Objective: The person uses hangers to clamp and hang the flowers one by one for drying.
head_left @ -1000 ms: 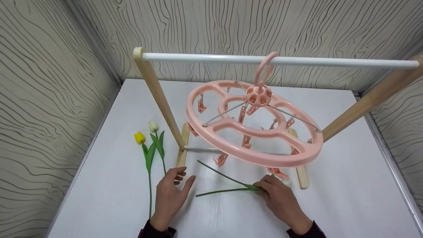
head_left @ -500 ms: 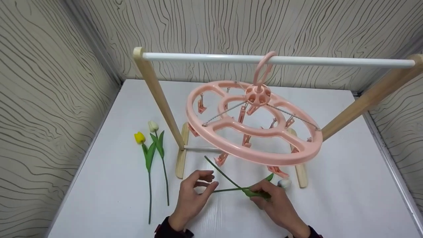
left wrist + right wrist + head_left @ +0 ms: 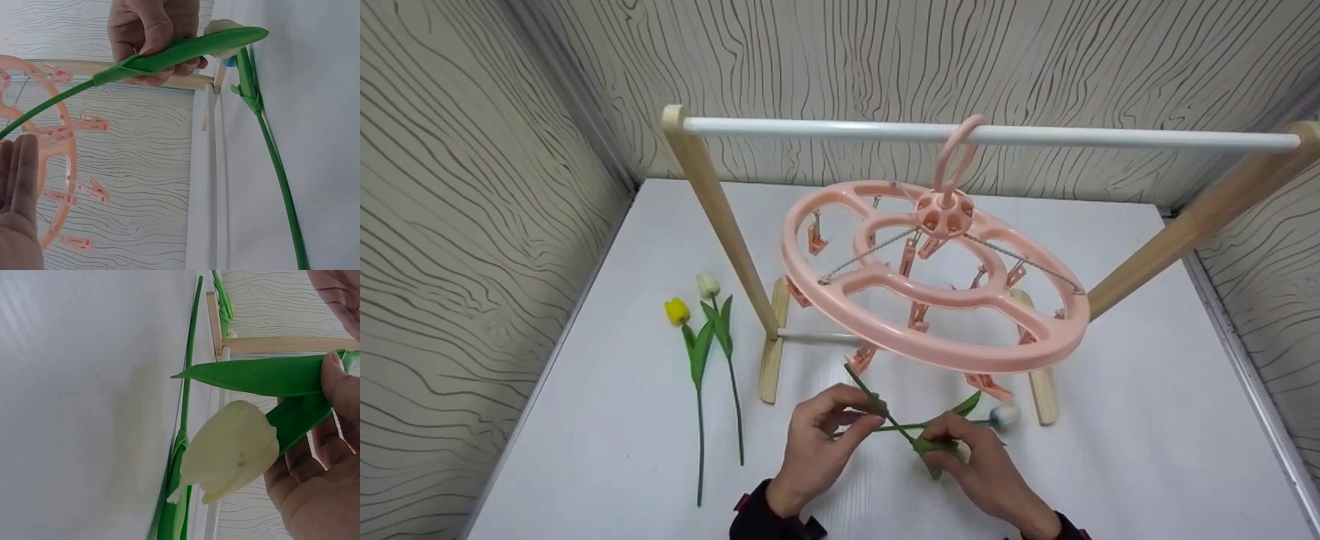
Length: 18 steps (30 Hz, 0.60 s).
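Observation:
My right hand [image 3: 979,457] pinches a white artificial tulip [image 3: 230,447] where its green leaves [image 3: 185,53] meet the stem. The bloom hangs below that palm in the right wrist view and is hidden under the hand in the head view. My left hand [image 3: 832,439] has thumb and forefinger closed in on the same tulip's stem, near its free end; its other fingers [image 3: 25,174] look straight in the left wrist view. Beneath both hands a second tulip with a white and bluish bloom [image 3: 1005,415] lies on the table, its stem crossing under the held one.
A pink round clip hanger [image 3: 960,360] with several clips hangs from a white rod [image 3: 825,130] on a wooden stand [image 3: 720,225], just beyond the hands. A yellow tulip [image 3: 677,311] and another white tulip [image 3: 707,286] lie on the white table [image 3: 607,420] at left.
My left hand has moved right, from beside the stand's foot to the held tulip's stem. My right hand has lifted that tulip off the other one and turned it, stem angled up-left.

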Motion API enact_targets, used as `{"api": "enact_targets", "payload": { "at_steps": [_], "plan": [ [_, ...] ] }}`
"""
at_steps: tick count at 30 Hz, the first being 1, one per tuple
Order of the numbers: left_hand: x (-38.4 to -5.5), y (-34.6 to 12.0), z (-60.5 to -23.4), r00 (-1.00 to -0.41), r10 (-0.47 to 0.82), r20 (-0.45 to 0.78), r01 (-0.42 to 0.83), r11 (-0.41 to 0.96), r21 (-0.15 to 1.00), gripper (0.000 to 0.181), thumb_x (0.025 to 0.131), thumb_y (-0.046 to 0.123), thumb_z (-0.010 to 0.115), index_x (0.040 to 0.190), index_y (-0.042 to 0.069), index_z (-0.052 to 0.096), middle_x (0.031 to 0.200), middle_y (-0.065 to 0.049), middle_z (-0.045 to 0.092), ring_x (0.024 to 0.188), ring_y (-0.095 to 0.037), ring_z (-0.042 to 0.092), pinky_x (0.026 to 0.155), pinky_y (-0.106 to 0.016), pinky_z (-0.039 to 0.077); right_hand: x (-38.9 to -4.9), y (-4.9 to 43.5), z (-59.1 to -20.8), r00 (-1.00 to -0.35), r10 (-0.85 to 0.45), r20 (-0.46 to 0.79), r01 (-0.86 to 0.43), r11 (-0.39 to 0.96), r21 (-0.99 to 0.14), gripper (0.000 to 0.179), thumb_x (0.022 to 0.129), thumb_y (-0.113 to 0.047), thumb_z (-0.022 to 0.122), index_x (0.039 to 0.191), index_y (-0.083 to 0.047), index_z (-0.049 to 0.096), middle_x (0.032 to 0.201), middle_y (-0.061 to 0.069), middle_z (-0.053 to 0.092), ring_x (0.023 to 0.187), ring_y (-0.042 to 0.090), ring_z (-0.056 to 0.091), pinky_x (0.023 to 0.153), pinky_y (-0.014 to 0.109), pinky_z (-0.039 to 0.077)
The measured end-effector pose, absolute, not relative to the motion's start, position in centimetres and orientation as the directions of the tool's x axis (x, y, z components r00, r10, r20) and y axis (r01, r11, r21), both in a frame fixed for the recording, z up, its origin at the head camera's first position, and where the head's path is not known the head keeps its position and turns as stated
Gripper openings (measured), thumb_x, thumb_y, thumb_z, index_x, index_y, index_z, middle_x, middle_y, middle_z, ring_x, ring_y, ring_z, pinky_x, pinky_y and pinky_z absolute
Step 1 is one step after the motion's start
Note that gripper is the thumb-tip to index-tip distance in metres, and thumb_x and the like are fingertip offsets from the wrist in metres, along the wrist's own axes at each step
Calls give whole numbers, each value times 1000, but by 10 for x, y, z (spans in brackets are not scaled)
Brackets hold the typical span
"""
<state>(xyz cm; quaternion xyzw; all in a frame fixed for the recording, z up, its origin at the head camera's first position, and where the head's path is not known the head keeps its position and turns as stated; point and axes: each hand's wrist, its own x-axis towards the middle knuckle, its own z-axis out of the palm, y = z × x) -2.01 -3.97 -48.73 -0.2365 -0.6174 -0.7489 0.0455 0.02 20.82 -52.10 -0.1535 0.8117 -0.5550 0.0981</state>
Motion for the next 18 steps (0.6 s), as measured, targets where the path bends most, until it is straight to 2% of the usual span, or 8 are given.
{"api": "enact_targets", "payload": {
  "at_steps": [5, 11, 18],
  "plan": [
    [-17, -36, -482, -871, 246, 426, 357, -280, 891, 17, 92, -7, 68, 107, -1, 65, 101, -20, 70, 94, -22, 73, 77, -42, 63, 0, 207, -523, -915, -402, 34, -173, 314, -934, 15, 92, -20, 74, 105, -23, 68, 95, 0, 69, 84, 15, 64, 74, 25, 54],
    [-15, -31, -485, -815, 273, 510, 429, -307, 850, 15, 90, -13, 67, 102, -6, 63, 97, -22, 68, 90, -28, 72, 69, -42, 64, 1, 208, -526, -888, -453, 85, -234, 286, -929, 16, 94, -23, 72, 109, -23, 68, 100, -4, 69, 92, 15, 66, 82, 28, 54],
    [-11, -29, -479, -797, 278, 536, 467, -281, 839, 17, 87, -15, 69, 100, -5, 64, 94, -20, 70, 87, -26, 73, 68, -39, 64, 1, 218, -521, -893, -444, 68, -213, 285, -934, 29, 92, -24, 74, 121, -21, 70, 113, 2, 70, 103, 17, 66, 91, 33, 56]
  ]
}}
